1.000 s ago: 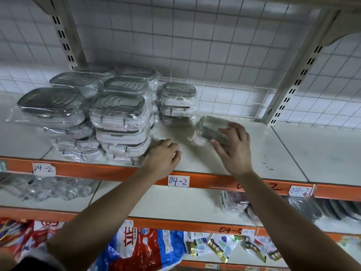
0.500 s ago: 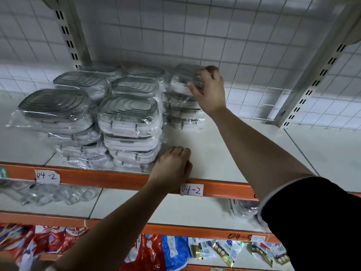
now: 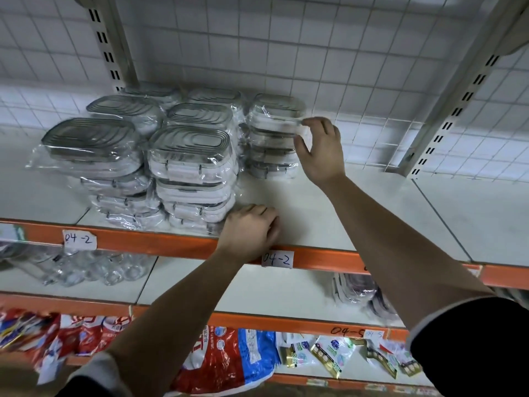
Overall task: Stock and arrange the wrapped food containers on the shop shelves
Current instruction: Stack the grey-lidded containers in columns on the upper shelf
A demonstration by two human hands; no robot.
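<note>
Wrapped food containers with grey ribbed lids stand in stacks on the upper shelf (image 3: 329,213). A large stack (image 3: 189,167) is at the middle and another (image 3: 91,156) at the left. A smaller stack (image 3: 272,138) stands behind, near the wire back. My right hand (image 3: 320,150) reaches to the right end of this small stack, and its fingers and thumb hold the end of the top wrapped container (image 3: 274,113). My left hand (image 3: 249,233) rests on the shelf's front edge beside the middle stack, fingers curled under, holding nothing.
An orange shelf rail (image 3: 160,245) carries "04-2" labels. A slotted upright (image 3: 446,118) leans at the right. On the shelf below lie clear glass items (image 3: 94,270) and more wrapped containers (image 3: 357,290). Red and blue packets (image 3: 217,359) hang lowest.
My right hand carried a wrapped container from the open shelf up onto the small back stack, then slid back to its right end. My left hand stayed on the shelf edge.
</note>
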